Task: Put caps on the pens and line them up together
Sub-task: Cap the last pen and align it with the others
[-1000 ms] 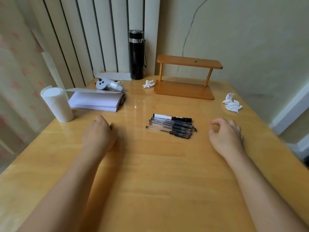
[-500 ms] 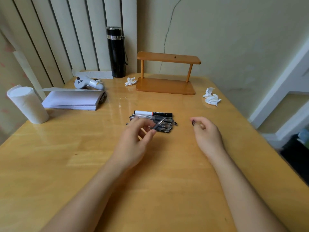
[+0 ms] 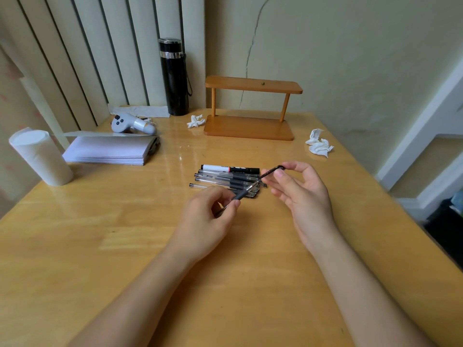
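Observation:
Several clear-barrelled pens with black caps lie side by side in a row [image 3: 220,180] on the wooden table [image 3: 125,246], with a white and black marker [image 3: 230,169] at the far side of the row. My left hand [image 3: 209,219] grips an uncapped pen [image 3: 241,195] by its barrel, tip pointing up and to the right. My right hand [image 3: 298,191] pinches a black pen cap [image 3: 270,172] between thumb and forefinger, its open end just at the pen's tip. Both hands hover just in front of the row.
A stack of white paper [image 3: 110,150] and a paper roll [image 3: 41,157] sit at the left. Behind are a grey controller [image 3: 132,123], a black flask [image 3: 174,77] and a small wooden shelf [image 3: 250,108]. Crumpled tissues [image 3: 319,145] lie at the right.
My left hand came in from the left holding the pen. My right hand lifted the cap and turned it toward the pen's tip. The camera view shifted.

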